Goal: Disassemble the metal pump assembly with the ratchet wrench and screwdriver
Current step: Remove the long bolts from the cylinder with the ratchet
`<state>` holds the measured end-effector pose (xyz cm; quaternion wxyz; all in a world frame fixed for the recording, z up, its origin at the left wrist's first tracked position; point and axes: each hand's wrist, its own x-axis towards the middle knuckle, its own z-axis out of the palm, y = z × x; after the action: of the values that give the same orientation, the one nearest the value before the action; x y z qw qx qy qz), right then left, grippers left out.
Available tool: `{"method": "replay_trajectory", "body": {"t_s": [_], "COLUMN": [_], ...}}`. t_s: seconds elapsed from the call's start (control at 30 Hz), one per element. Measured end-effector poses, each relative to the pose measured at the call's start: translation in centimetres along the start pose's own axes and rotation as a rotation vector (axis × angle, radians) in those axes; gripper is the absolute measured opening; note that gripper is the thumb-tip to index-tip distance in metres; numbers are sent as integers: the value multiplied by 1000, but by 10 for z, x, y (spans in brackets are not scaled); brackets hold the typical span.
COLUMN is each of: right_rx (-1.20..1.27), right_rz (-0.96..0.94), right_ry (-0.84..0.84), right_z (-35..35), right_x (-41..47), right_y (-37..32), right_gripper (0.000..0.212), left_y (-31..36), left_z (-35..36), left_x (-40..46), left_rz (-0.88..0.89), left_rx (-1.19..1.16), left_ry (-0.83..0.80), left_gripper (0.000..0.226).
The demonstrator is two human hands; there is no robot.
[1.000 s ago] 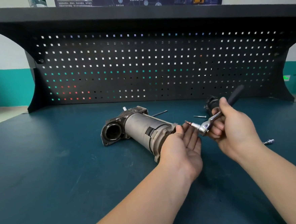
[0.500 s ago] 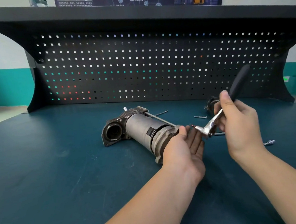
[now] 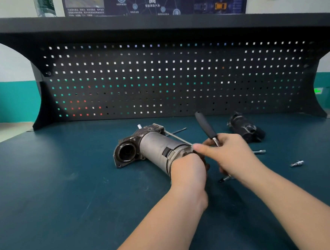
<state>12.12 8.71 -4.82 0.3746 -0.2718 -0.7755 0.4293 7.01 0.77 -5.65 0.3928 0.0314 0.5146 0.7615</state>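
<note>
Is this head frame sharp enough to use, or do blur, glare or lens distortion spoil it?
Head view: the right hand and ratchet are motion-blurred, its head hidden; the pump is fairly sharp; wide-angle bowing curves the shelf; light through the pegboard holes gives bright specks, no real glare; lighting is soft, with faint shadows under the arms.

even soft daylight, edges bowed (hands (image 3: 228, 155) slightly motion-blurred)

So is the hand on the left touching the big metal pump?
Touching. The head view shows the left hand wrapped over the near end of the metal pump, no gap between them, while the right hand holds the ratchet wrench.
</note>
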Motion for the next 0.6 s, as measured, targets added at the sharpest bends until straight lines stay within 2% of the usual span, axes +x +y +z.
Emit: {"method": "replay_trajectory", "body": {"t_s": [0.07, 0.1, 0.17, 0.23, 0.27, 0.3, 0.37, 0.4, 0.5, 0.6], "right_rx": [-30, -45, -76, -96, -109, -133, -193, -212, -239, -217], "right_rz": [9, 11, 6, -8, -18, -30, -46, -53, -65, -14], "right_ry": [-12, -10, -3, 6, 15, 27, 44, 46, 20, -4], "right_z": [1, 2, 3, 5, 6, 7, 8, 8, 8, 2], "right_x": [0, 0, 0, -2, -2, -2, -3, -4, -9, -13], "right_y": [-2, -2, -2, -2, -3, -4, -6, -7, -11, -15], "right_gripper": [27, 26, 24, 24, 25, 26, 28, 27, 27, 25], "left_y": [3, 3, 8, 20, 28, 35, 47, 50, 47, 42], "left_z": [-7, -14, -30, -42, -45, -45, -45, -46, -55, -58], "left_x": [-7, -9, -14, -17, -16, -10, 7, 15, 33, 38], "left_rz": [69, 157, 457, 898, 1070, 1139, 1043, 979, 957, 1036], "left_rx": [91, 210, 605, 1023, 1188, 1351, 1647, 1709, 1544, 1423], "left_ry": [10, 16, 82, 277, 333, 313, 157, 79, -28, -20], "left_gripper": [22, 19, 15, 16, 26, 48, 89, 94, 81, 66]}}
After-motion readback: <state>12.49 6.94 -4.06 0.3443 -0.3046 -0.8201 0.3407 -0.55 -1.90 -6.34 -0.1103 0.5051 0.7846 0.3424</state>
